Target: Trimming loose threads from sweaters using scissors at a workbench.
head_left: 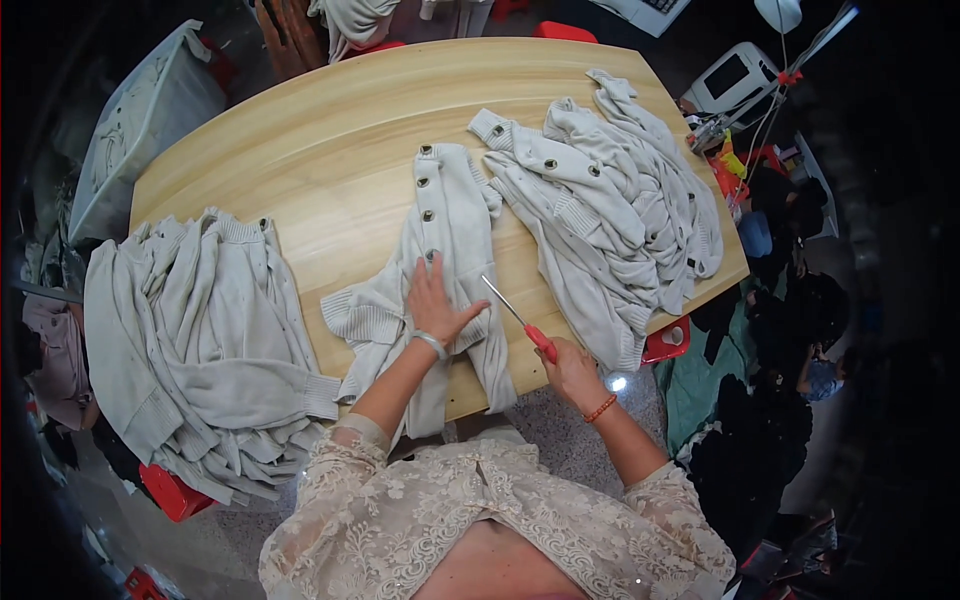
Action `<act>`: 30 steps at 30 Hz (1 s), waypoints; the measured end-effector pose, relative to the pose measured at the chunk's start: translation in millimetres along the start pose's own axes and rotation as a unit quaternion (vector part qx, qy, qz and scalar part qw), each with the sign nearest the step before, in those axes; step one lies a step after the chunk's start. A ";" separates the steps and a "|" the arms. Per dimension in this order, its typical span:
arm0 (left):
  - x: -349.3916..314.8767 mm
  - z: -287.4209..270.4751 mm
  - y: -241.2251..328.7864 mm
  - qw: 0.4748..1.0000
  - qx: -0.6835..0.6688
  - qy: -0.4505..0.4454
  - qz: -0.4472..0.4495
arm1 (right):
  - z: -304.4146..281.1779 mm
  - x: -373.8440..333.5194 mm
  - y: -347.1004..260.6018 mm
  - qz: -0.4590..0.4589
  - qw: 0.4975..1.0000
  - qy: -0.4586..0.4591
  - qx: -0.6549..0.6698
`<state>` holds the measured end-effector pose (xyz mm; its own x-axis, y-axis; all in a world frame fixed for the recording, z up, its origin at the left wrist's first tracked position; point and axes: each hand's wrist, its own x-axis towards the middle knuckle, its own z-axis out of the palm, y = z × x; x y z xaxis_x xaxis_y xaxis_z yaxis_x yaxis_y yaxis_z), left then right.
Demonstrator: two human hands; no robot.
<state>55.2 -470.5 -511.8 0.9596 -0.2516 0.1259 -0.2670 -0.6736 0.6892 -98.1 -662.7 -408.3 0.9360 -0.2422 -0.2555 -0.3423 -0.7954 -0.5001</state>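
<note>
My left hand [437, 304] lies flat with its fingers spread on a cream knitted cardigan [452, 215], its fingertips beside the lowest visible dark button. The cardigan lies in the middle of the wooden table, with its row of dark buttons running away from me. One ribbed cuff sticks out to the left, and part of the knit hangs over the near edge. To the right of it, my right hand [573, 375] is closed around the red handle of a screwdriver [541, 343]. Its thin metal shaft points up and left, with the tip close to the cardigan.
A heap of cream cardigans [620, 195] covers the table's right side. Another pile [200, 340] lies at the left, overhanging the table [300, 150]. A translucent bin [150, 125] stands beyond the left edge. Red stools [172, 490] show below, and a machine [735, 85] stands at the far right.
</note>
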 end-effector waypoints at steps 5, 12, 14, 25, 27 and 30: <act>19.1 26.0 40.5 0.975 0.172 -0.124 -0.069 | 2.2 16.3 24.0 0.029 0.999 0.002 -0.045; 43.1 12.0 -9.8 0.994 -0.099 -0.042 -0.010 | -18.4 56.6 37.7 0.084 0.994 -0.040 -0.063; 69.4 -25.8 -13.1 0.940 -0.314 -0.091 -0.099 | -18.8 77.2 46.3 0.118 0.988 -0.096 0.015; 101.7 -195.4 -48.9 0.972 0.116 0.201 -0.041 | 10.2 186.8 31.0 0.038 0.994 -0.076 0.073; 40.4 -154.5 -31.1 0.992 0.104 0.067 0.024 | 21.3 183.2 19.8 0.037 0.984 -0.112 0.131; -66.2 -98.8 -27.2 0.971 0.180 -0.127 -0.093 | 42.2 176.2 -11.0 0.027 0.986 -0.158 0.046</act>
<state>7.6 -366.8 -468.4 0.9538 -0.2344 -0.1881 -0.1487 -0.9119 0.3824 67.1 -673.2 -482.7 0.8483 -0.0867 -0.5224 -0.4113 -0.7293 -0.5468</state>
